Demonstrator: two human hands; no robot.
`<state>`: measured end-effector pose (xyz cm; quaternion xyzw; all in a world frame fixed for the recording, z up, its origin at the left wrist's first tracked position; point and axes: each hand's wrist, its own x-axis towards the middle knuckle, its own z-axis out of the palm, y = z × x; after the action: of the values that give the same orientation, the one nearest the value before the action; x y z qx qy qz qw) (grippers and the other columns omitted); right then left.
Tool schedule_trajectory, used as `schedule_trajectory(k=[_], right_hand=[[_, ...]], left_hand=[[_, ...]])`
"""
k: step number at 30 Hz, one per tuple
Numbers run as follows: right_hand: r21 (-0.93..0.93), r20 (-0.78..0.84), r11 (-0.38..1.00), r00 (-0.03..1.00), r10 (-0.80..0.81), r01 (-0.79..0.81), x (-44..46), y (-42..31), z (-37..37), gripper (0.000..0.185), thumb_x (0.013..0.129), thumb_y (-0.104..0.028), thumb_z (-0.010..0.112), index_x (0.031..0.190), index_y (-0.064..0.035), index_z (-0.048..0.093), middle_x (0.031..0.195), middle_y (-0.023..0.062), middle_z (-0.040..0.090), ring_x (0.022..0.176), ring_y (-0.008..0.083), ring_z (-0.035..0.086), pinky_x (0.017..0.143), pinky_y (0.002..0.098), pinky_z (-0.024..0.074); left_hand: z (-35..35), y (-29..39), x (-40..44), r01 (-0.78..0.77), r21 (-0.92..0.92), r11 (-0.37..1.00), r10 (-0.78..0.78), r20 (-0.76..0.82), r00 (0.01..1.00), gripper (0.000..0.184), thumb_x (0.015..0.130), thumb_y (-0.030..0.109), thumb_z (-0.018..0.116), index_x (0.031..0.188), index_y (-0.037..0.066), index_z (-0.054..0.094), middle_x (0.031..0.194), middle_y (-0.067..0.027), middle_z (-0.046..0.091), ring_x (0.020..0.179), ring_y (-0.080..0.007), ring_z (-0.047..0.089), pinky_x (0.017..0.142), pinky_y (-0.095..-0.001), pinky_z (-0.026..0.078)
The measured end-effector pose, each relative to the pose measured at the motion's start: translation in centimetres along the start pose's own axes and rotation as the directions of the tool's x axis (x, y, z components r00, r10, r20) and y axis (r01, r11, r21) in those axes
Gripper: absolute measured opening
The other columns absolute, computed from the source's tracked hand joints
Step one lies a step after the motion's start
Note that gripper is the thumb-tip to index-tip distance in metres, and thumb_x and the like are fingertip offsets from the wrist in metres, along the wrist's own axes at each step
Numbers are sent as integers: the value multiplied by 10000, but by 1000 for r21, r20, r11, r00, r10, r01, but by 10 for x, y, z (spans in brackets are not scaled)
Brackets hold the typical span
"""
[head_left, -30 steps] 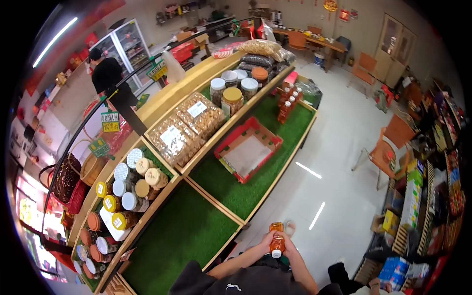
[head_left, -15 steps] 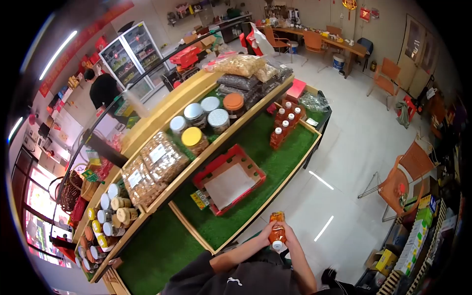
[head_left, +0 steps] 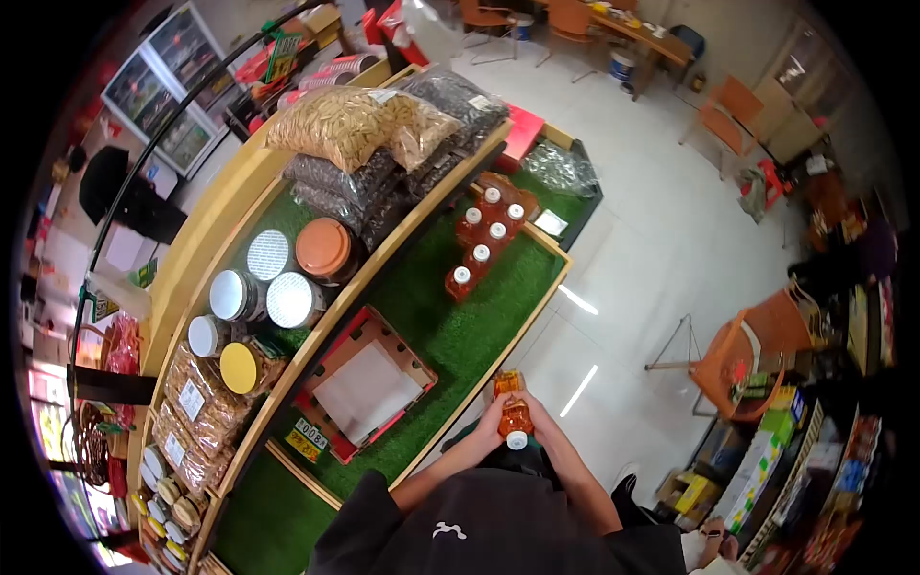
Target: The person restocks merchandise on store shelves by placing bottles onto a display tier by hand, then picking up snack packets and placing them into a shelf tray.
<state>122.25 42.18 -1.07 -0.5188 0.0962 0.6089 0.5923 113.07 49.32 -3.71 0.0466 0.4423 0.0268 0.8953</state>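
Both my hands are wrapped round a bottle of amber-red liquid (head_left: 516,414) with a white cap, just in front of my body. The bottle is tilted, cap end toward me. My left hand (head_left: 491,424) closes on its left side and my right hand (head_left: 542,418) on its right side. Ahead, several similar white-capped bottles (head_left: 482,254) stand grouped on the green-turf shelf (head_left: 460,331). A red cardboard tray (head_left: 395,419) with a pale liner lies left of my hands, a price card (head_left: 308,439) at its front corner.
The raised wooden shelf holds several lidded jars (head_left: 295,299), bagged dry goods (head_left: 340,125) and nut packs (head_left: 196,407). An orange chair (head_left: 743,350) and stacked boxes (head_left: 767,450) stand right. A person in black (head_left: 120,196) is at far left. Another person's feet show at lower right.
My view has moved closer to the shelf's far end, so the bottle group and jars appear nearer. Both hands still hold the bottle. The person at far left has shifted in view.
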Motion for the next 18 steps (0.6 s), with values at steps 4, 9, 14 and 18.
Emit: schedule_trajectory(k=[4, 9, 14, 18], right_hand=[[-74, 101, 997, 994, 46, -39, 42, -51, 31, 400, 843, -364, 495, 1016, -10, 565, 885, 61, 622, 796, 151, 602, 717, 255, 470], [-292, 292, 956, 952, 97, -8, 115, -48, 65, 577, 819, -478, 512, 1226, -77, 427, 1179, 95, 484, 1064, 159, 477, 781, 350, 448], [-440, 263, 815, 814, 517, -376, 125, -105, 100, 709, 779, -562, 478, 1310, -126, 308, 1215, 125, 429, 895, 256, 508, 733, 379, 443], [-476, 267, 806, 815, 515, -353, 157, -140, 91, 706, 786, -526, 489, 1325, -115, 293, 1206, 154, 468, 885, 265, 536, 755, 372, 454]], left_hand=[[47, 48, -7, -348, 21, 937, 348, -94, 933, 308, 835, 266, 559, 1073, 96, 459, 972, -66, 564, 875, -192, 582, 726, -357, 508], [26, 117, -4, -528, 97, 844, 536, -204, 819, 213, 813, 154, 534, 1006, 64, 517, 959, -67, 568, 865, -180, 572, 741, -326, 495], [-3, 190, -9, -576, -6, 818, 551, -281, 786, 252, 807, 204, 545, 1010, 55, 539, 939, -71, 587, 824, -196, 591, 688, -328, 512], [-6, 243, -10, -645, 222, 731, 668, -421, 614, 349, 817, 245, 560, 1105, 53, 514, 979, -109, 598, 835, -220, 605, 681, -352, 523]])
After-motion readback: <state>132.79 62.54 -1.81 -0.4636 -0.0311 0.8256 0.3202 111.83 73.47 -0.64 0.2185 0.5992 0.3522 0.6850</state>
